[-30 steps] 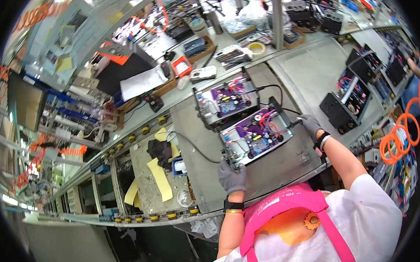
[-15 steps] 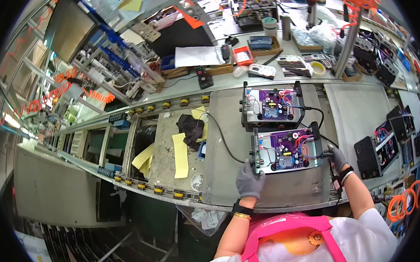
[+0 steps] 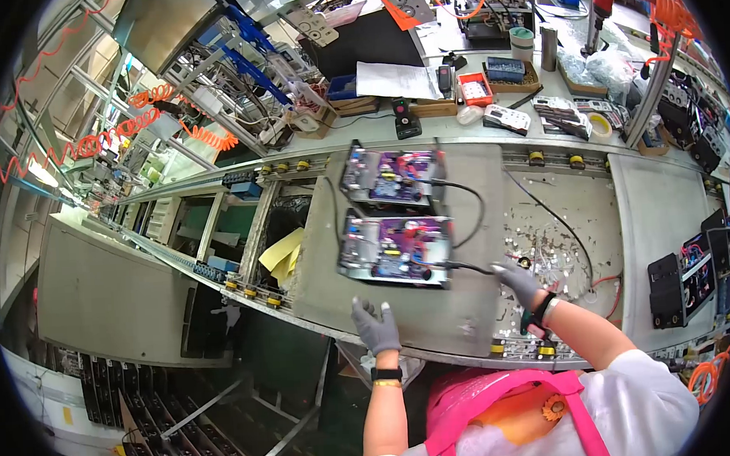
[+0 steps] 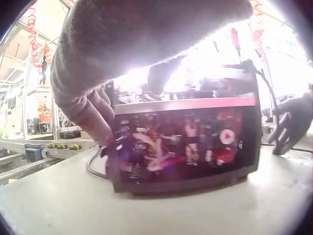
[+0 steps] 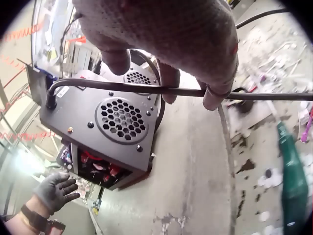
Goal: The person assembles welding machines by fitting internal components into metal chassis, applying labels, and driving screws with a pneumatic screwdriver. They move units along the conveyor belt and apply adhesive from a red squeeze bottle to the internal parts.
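Two open-topped electronic units with purple circuit boards stand on a grey pallet (image 3: 419, 316): a front unit (image 3: 395, 251) and a rear unit (image 3: 391, 175). Both look blurred in the head view. Just in front of the front unit's left corner, my gloved left hand (image 3: 376, 326) has its fingers spread and holds nothing. My gloved right hand (image 3: 516, 282) is at the pallet's right edge, its fingers hooked over a black cord (image 5: 186, 91) that runs straight from the front unit's back panel (image 5: 83, 110). Vent holes pierce that panel.
Right of the pallet, a conveyor gap (image 3: 563, 226) shows scattered white bits and a loose cable. Several black units (image 3: 670, 290) stand on another pallet at the far right. Along the back shelf are a red bin (image 3: 475, 90), papers (image 3: 398, 79) and tape (image 3: 599, 125).
The pallet has shifted left along the conveyor with both units, uncovering the gap on its right. My left hand has come off the front unit's corner. The head view has turned.
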Available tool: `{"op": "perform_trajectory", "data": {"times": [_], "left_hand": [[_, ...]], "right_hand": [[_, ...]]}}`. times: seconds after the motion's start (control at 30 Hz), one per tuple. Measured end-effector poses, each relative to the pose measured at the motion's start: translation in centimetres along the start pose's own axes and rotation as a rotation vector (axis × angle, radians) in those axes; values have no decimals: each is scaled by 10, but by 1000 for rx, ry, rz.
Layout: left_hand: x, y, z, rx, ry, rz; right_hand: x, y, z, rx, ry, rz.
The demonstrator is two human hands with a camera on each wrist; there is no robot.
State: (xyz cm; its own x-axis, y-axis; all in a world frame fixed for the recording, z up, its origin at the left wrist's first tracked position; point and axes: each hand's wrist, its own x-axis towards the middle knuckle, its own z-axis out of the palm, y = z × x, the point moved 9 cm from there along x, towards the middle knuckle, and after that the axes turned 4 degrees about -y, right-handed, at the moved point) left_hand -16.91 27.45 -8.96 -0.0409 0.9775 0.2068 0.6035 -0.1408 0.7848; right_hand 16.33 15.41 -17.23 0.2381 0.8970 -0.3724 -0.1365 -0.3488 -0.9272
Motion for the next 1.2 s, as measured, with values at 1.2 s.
{"op": "perform_trajectory", "data": {"times": [1.2], "left_hand": [[231, -32, 39, -1184, -260, -335]], "right_hand": [[-53, 76, -79, -514, -164, 213]]}}
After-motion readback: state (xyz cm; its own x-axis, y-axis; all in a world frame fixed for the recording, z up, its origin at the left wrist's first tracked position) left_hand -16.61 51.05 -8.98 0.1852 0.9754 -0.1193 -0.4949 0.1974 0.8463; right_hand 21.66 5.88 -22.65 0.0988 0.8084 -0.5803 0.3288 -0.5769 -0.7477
